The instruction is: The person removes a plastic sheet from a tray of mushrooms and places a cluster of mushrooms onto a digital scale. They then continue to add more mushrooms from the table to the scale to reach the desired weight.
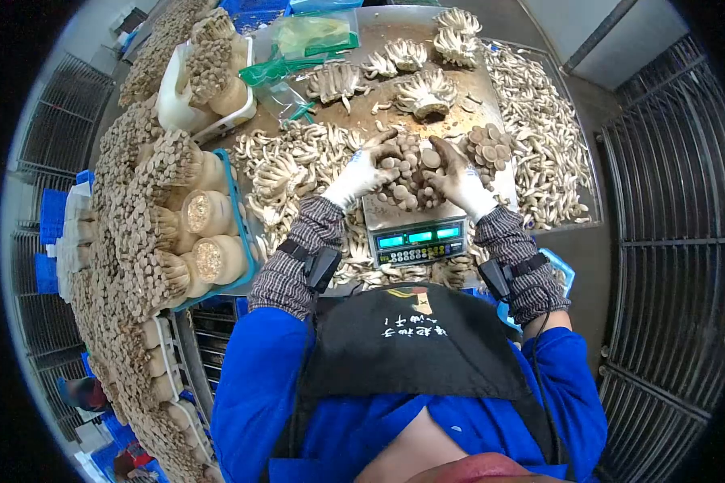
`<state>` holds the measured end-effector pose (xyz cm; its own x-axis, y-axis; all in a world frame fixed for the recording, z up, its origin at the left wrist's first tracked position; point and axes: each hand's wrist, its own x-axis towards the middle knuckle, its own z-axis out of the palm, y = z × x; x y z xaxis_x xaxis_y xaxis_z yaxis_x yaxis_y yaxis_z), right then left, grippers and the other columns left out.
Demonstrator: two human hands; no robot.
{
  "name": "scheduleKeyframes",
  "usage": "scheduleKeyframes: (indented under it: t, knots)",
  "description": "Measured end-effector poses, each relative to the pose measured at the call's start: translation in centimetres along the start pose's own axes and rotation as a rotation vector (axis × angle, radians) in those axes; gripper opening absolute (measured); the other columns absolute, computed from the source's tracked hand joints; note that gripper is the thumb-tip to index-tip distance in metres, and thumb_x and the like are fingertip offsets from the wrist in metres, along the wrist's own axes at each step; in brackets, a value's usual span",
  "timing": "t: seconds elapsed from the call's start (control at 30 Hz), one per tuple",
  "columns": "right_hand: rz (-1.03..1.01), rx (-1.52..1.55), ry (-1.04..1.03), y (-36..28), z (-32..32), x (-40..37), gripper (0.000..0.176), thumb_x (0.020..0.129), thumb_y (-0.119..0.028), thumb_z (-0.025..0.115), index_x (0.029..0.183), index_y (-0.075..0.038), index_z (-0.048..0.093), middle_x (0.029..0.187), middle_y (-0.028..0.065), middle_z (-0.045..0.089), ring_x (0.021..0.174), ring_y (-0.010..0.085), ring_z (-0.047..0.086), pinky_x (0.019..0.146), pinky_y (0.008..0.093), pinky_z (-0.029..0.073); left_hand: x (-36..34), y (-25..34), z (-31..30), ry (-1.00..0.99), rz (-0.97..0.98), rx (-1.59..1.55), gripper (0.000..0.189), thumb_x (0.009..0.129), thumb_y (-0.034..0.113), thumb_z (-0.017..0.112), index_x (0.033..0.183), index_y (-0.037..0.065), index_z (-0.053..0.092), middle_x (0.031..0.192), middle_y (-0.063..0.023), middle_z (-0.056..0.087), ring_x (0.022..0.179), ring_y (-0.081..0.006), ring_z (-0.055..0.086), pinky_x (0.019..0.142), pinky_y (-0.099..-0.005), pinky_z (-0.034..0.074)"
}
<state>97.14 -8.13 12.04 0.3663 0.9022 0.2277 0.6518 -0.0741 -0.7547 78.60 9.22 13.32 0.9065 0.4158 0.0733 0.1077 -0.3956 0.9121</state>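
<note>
My left hand (366,171), in a white glove with dirty fingertips, curls round the left side of a bunch of grey-brown mushrooms (408,191). From the other side my right hand (461,179), gloved the same way, presses its fingers against the bunch. The bunch sits over the metal plate of a digital scale (417,253) with lit displays. Just beyond my right hand is another cluster of round-capped mushrooms (489,150). Loose mushrooms (286,173) are heaped to the left of the scale.
Several mushroom clumps (427,95) and green-edged plastic bags (310,48) lie at the table's far side. A tray of loose mushrooms (540,129) is on the right. Growing bottles topped with mushrooms (217,258) crowd the left. A metal rack (677,193) stands far right.
</note>
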Motion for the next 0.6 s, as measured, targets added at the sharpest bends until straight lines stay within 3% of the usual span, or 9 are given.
scheduleKeyframes:
  t: [0.03,0.1,0.2,0.23,0.33,0.47,0.5,0.6]
  knots:
    - [-0.001,0.044,0.031,0.7,0.3,-0.1,0.063,0.082,-0.014,0.072,0.14,-0.004,0.049,0.134,0.0239,0.057,0.122,0.0378,0.057,0.104,0.0407,0.047,-0.1,0.5,-0.1,-0.005,-0.002,-0.004,0.04,0.08,0.016,0.075,0.116,0.001,0.066,0.152,-0.0119,0.045,0.13,-0.0273,0.052,0.099,-0.036,0.051]
    - [0.039,0.087,0.053,1.0,0.3,-0.4,0.058,0.081,-0.011,0.07,0.136,-0.003,0.051,0.132,0.0221,0.058,0.123,0.0367,0.058,0.104,0.0389,0.047,-0.3,1.3,-0.2,-0.09,-0.229,-0.337,0.034,0.08,0.007,0.071,0.113,0.001,0.066,0.156,-0.016,0.039,0.135,-0.0274,0.048,0.108,-0.0357,0.044]
    - [0.042,0.086,0.101,0.4,-0.2,-0.6,0.06,0.081,-0.011,0.071,0.137,-0.003,0.051,0.129,0.0214,0.06,0.121,0.0367,0.059,0.103,0.0394,0.048,-0.3,1.1,-0.7,-0.07,-0.188,-0.267,0.033,0.082,0.008,0.073,0.114,0.003,0.066,0.157,-0.0149,0.038,0.134,-0.0268,0.049,0.106,-0.0351,0.045]
    - [0.063,0.142,0.086,0.0,-0.4,-0.6,0.062,0.08,-0.013,0.072,0.137,-0.003,0.05,0.131,0.0216,0.058,0.123,0.0367,0.057,0.104,0.0402,0.047,-0.2,0.7,-0.6,-0.001,-0.033,-0.007,0.034,0.082,0.011,0.075,0.114,0.004,0.067,0.157,-0.0144,0.037,0.134,-0.0277,0.049,0.107,-0.0354,0.045]
    - [0.087,-0.006,0.006,-2.9,-0.9,0.0,0.065,0.08,-0.016,0.074,0.138,-0.004,0.05,0.133,0.0224,0.056,0.126,0.0374,0.054,0.106,0.0405,0.045,0.0,1.6,0.0,-0.069,-0.049,-0.034,0.035,0.082,0.015,0.076,0.115,0.005,0.067,0.158,-0.0138,0.037,0.136,-0.0286,0.047,0.108,-0.036,0.043]
    - [0.069,-0.078,-0.003,-2.2,0.3,0.9,0.057,0.08,-0.017,0.071,0.133,-0.005,0.055,0.137,0.0246,0.053,0.127,0.0401,0.052,0.106,0.0413,0.044,0.8,0.6,0.8,-0.069,-0.003,0.137,0.038,0.081,0.018,0.076,0.115,0.003,0.067,0.157,-0.0149,0.037,0.136,-0.0285,0.047,0.109,-0.0371,0.042]
    - [0.057,-0.067,0.037,-2.0,0.4,1.0,0.048,0.081,-0.016,0.07,0.127,-0.004,0.06,0.137,0.0256,0.054,0.126,0.0408,0.053,0.105,0.0424,0.045,0.7,0.8,0.8,-0.053,-0.013,0.081,0.037,0.081,0.018,0.076,0.114,0.002,0.067,0.158,-0.0148,0.035,0.131,-0.0269,0.051,0.106,-0.0365,0.044]
    - [0.027,-0.093,0.128,-0.8,0.7,0.7,0.045,0.08,-0.016,0.071,0.122,-0.003,0.061,0.134,0.0257,0.056,0.124,0.0416,0.054,0.104,0.0424,0.046,0.1,1.6,-0.1,-0.056,-0.074,0.01,0.036,0.082,0.018,0.075,0.113,0.001,0.067,0.155,-0.0159,0.041,0.125,-0.0244,0.055,0.101,-0.0347,0.048]
